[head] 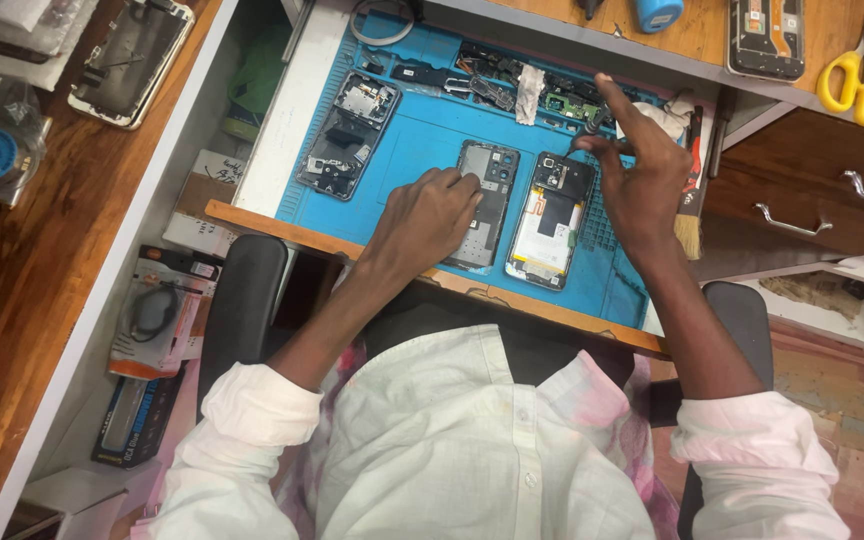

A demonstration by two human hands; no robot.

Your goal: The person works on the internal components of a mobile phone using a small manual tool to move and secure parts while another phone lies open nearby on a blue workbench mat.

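My left hand (427,218) rests with curled fingers on a grey phone back frame (482,205) lying on the blue work mat (422,135). My right hand (637,165) hovers over the top of an opened phone (555,220) with a white battery, pinching a small dark tool or part (584,140) between thumb and fingers, forefinger raised. A second opened phone (347,135) lies further left on the mat. Small loose parts (512,88) line the mat's far edge.
A brush (690,200) lies at the mat's right edge. Yellow scissors (857,80) and a phone frame (767,38) sit on the wooden shelf. A phone housing (132,60) lies on the left counter, boxes (157,320) below it. Drawers (802,210) stand at right.
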